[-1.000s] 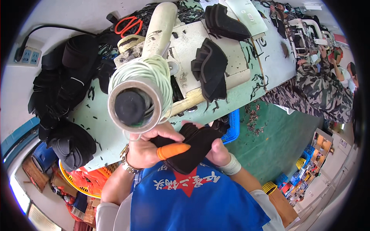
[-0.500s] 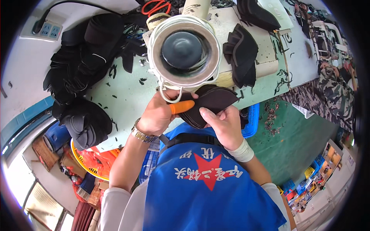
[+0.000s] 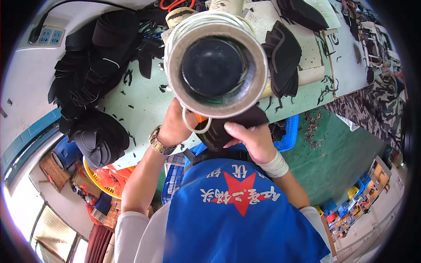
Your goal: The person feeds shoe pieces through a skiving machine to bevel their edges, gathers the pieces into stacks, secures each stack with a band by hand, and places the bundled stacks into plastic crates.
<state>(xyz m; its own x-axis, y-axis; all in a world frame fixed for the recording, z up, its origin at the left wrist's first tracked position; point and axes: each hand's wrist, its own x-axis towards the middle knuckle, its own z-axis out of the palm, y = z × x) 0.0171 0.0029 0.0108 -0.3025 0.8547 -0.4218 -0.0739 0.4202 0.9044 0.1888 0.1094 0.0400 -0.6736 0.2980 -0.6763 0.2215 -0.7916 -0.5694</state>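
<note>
The right hand (image 3: pixel 254 142) is pinching a stack of black pieces (image 3: pixel 214 136), its thumb lying along the upper face and its fingers passing mostly underneath. The left hand (image 3: pixel 175 125) is reaching to the left side of the stack; its fingers are largely hidden behind a round-mouthed cylinder (image 3: pixel 258 65), so whether they are gripping cannot be told. An orange finger cover (image 3: pixel 201 118) is just showing at that hand. The stack is being held by the near edge of a pale green surface (image 3: pixel 144 101), above the waist of a blue apron (image 3: pixel 210 228), and the cylinder is hiding part of it. Contact between stack and surface cannot be confirmed.

White cord (image 3: pixel 210 18) is encircling the cylinder, and a loop is hanging over the left hand. A wristwatch (image 3: pixel 160 141) is circling the left wrist; a white wrapping (image 3: pixel 274 165) is covering the right one.

A black pile (image 3: pixel 96 52) is occupying the left of the surface, with scraps lying near it. Fanned black pieces (image 3: pixel 283 57) are resting right of the cylinder. A blue basket (image 3: pixel 289 133) is standing beyond the right hand.
</note>
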